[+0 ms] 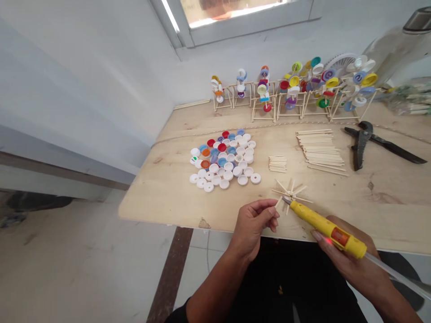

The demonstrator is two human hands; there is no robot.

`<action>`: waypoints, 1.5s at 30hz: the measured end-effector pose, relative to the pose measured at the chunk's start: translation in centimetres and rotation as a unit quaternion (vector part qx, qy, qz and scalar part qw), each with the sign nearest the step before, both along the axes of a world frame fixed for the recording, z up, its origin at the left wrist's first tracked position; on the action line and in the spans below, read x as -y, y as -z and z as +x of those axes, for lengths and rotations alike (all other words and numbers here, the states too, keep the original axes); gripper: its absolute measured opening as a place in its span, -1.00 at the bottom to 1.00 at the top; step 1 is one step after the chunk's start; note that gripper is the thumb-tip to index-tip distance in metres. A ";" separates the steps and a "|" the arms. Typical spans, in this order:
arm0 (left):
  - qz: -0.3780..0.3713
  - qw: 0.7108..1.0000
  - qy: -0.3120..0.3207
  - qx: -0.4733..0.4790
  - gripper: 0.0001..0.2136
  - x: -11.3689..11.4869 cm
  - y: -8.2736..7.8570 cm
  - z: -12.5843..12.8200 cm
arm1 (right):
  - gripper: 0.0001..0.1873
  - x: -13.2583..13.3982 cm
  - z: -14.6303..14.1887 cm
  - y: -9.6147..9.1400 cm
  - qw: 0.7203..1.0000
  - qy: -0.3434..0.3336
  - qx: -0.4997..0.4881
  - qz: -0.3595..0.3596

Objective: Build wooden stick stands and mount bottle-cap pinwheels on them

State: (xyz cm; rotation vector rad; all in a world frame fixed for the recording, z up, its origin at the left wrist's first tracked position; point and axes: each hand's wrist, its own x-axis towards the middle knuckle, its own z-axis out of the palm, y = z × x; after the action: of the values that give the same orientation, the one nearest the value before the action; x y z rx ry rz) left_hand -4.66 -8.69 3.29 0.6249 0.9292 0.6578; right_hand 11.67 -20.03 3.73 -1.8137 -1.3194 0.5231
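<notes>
My left hand [254, 222] pinches a short wooden stick [279, 202] between thumb and fingertips, close to the front edge of the table. My right hand [353, 251] is wrapped round a yellow glue gun [314, 220], with a clear glue stick [397, 271] coming out of its back end. The gun's dark tip meets the hub of a star-shaped frame of wooden sticks [298, 191], which lies on the wood. One end of the pinched stick is near that hub; whether they touch I cannot tell.
Bottle caps [224, 161] lie grouped left of centre. Short sticks [278, 164] and longer sticks [319, 150] lie in piles beyond my hands. Black cutting pliers [363, 139] rest at right. Several stick stands with colourful cap wheels [264, 92] line the wall, near a large clear jar [392, 49].
</notes>
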 end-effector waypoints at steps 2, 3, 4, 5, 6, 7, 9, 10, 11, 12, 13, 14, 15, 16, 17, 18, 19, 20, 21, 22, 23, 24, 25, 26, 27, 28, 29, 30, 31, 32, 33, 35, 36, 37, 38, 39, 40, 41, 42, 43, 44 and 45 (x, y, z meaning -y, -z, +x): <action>-0.003 1.000 -0.002 0.003 -0.75 0.0 0.0 0.0 | -0.76 0.1 0.0 0.2 1.000 -0.015 0.005 -0.010; -0.005 1.000 -0.001 0.007 -0.74 0.0 -0.1 0.0 | -0.75 0.2 0.0 0.3 1.000 -0.022 0.011 -0.013; -0.008 1.000 0.001 0.011 -0.74 0.0 -0.1 0.0 | -0.73 0.3 0.0 0.5 0.999 -0.027 0.018 -0.015; -0.010 1.000 0.003 0.016 -0.73 0.1 -0.1 0.0 | -0.73 0.3 0.1 0.6 0.999 -0.030 0.026 -0.016; -0.013 1.000 0.005 0.020 -0.73 0.1 -0.1 0.0 | -0.72 0.4 0.1 0.6 0.999 -0.031 0.034 -0.017; -0.015 1.000 0.007 0.022 -0.72 0.1 -0.1 0.0 | -0.71 0.4 0.2 0.7 0.998 -0.031 0.043 -0.019; -0.010 1.000 0.008 0.017 -0.72 0.0 0.1 0.1 | -0.70 0.4 0.4 0.8 0.998 -0.023 0.061 -0.023; 0.002 1.000 0.007 0.007 -0.72 0.0 0.2 0.0 | -0.70 0.5 0.6 0.9 0.997 -0.018 0.070 -0.025; 0.021 1.000 0.005 -0.009 -0.72 -0.1 0.3 0.0 | -0.71 0.5 0.8 1.1 0.997 -0.012 0.077 -0.027; 0.049 0.998 0.004 -0.032 -0.74 -0.2 0.5 0.0 | -0.72 0.6 1.1 1.3 0.997 -0.003 0.079 -0.028; 0.087 0.994 0.005 -0.061 -0.76 -0.4 0.7 0.0 | -0.74 0.6 1.3 1.5 0.997 0.006 0.072 -0.030; 0.133 0.987 0.009 -0.094 -0.78 -0.5 0.9 -0.1 | -0.74 0.7 1.5 1.7 0.998 0.016 0.059 -0.032; 0.187 0.974 0.018 -0.129 -0.81 -0.7 1.1 -0.1 | -0.75 0.8 1.7 1.9 0.998 0.027 0.040 -0.035; 0.243 0.956 0.030 -0.162 -0.83 -0.8 1.3 -0.1 | -0.76 0.8 1.8 2.2 0.998 0.042 0.018 -0.037; 0.300 0.933 0.045 -0.191 -0.84 -0.9 1.6 -0.2 | -0.76 0.9 1.9 2.4 0.997 0.064 -0.005 -0.035; 0.353 0.909 0.062 -0.214 -0.83 -1.0 1.8 -0.2 | -0.75 0.9 1.9 2.5 0.995 0.090 -0.027 -0.031; 0.397 0.885 0.077 -0.231 -0.82 -1.1 2.1 -0.1 | -0.74 0.8 1.8 2.6 0.992 0.115 -0.050 -0.027; 0.433 0.863 0.089 -0.244 -0.80 -1.1 2.4 -0.1 | -0.71 0.8 1.8 2.7 0.987 0.139 -0.072 -0.022; 0.459 0.845 0.098 -0.255 -0.79 -1.2 2.7 0.0 | -0.69 0.7 1.7 2.8 0.983 0.156 -0.092 -0.018; 0.480 0.830 0.104 -0.265 -0.78 -1.2 2.9 0.1 | -0.67 0.7 1.7 2.9 0.980 0.166 -0.111 -0.017; 0.498 0.815 0.109 -0.276 -0.78 -1.1 3.2 0.1 | -0.67 0.6 1.7 2.9 0.977 0.169 -0.128 -0.018; 0.516 0.799 0.114 -0.288 -0.77 -1.1 3.4 0.2 | -0.67 0.6 1.7 3.0 0.975 0.168 -0.144 -0.020; 0.534 0.781 0.118 -0.301 -0.76 -1.0 3.6 0.3 | -0.67 0.6 1.7 3.0 0.973 0.169 -0.155 -0.022; 0.552 0.763 0.123 -0.312 -0.75 -1.0 3.8 0.3 | -0.66 0.6 1.7 3.1 0.971 0.172 -0.162 -0.024; 0.570 0.745 0.127 -0.323 -0.74 -0.9 3.9 0.4 | -0.66 0.6 1.7 3.2 0.970 0.174 -0.167 -0.027; 0.584 0.730 0.129 -0.330 -0.74 -0.9 3.9 0.4 | -0.65 0.6 1.7 3.2 0.969 0.177 -0.169 -0.030; 0.596 0.719 0.129 -0.333 -0.73 -0.9 4.0 0.5 | -0.65 0.6 1.7 3.3 0.968 0.181 -0.171 -0.032; 0.605 0.710 0.129 -0.335 -0.73 -0.8 4.0 0.5 | -0.65 0.6 1.7 3.3 0.967 0.187 -0.172 -0.033; 0.612 0.704 0.128 -0.336 -0.73 -0.8 4.0 0.5 | -0.65 0.6 1.7 3.3 0.966 0.192 -0.172 -0.032; 0.618 0.699 0.127 -0.337 -0.74 -0.8 4.0 0.6 | -0.66 0.6 1.7 3.2 0.965 0.196 -0.172 -0.031; 0.623 0.694 0.126 -0.338 -0.74 -0.9 4.0 0.6 | -0.66 0.5 1.7 3.2 0.964 0.200 -0.171 -0.029; 0.629 0.688 0.124 -0.340 -0.74 -0.9 4.1 0.7 | -0.66 0.5 1.8 3.1 0.965 0.202 -0.168 -0.027; 0.630 0.687 0.124 -0.339 -0.74 -0.9 4.2 0.7 | -0.66 0.5 1.8 3.1 0.965 0.198 -0.167 -0.027; 0.630 0.688 0.123 -0.338 -0.74 -0.9 4.2 0.7 | -0.66 0.4 1.8 3.0 0.966 0.194 -0.167 -0.028; 0.631 0.688 0.124 -0.338 -0.75 -0.9 4.3 0.7 | -0.66 0.4 1.8 3.0 0.967 0.190 -0.167 -0.027; 0.631 0.686 0.125 -0.339 -0.75 -0.9 4.3 0.7 | -0.66 0.4 1.8 3.0 0.968 0.187 -0.168 -0.026; 0.634 0.682 0.127 -0.342 -0.75 -0.9 4.3 0.8 | -0.66 0.4 1.7 2.9 0.968 0.184 -0.169 -0.023; 0.638 0.676 0.128 -0.347 -0.75 -0.9 4.3 0.8 | -0.66 0.4 1.7 3.0 0.968 0.182 -0.169 -0.020; 0.643 0.667 0.128 -0.353 -0.75 -0.9 4.4 0.8 | -0.66 0.4 1.7 3.0 0.969 0.181 -0.168 -0.018; 0.650 0.658 0.127 -0.359 -0.75 -0.9 4.4 0.9 | -0.67 0.4 1.7 3.0 0.969 0.180 -0.166 -0.015; 0.656 0.649 0.126 -0.364 -0.75 -0.9 4.4 0.9 | -0.68 0.4 1.7 3.0 0.970 0.180 -0.164 -0.013; 0.663 0.640 0.125 -0.367 -0.75 -0.9 4.4 1.0 | -0.69 0.4 1.7 3.0 0.970 0.179 -0.163 -0.011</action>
State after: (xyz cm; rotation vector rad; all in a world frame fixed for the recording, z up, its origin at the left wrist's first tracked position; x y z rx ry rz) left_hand -3.71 -7.81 -1.15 2.4684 0.9236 0.7748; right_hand 13.37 -20.40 0.76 -1.8359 -0.7480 0.6066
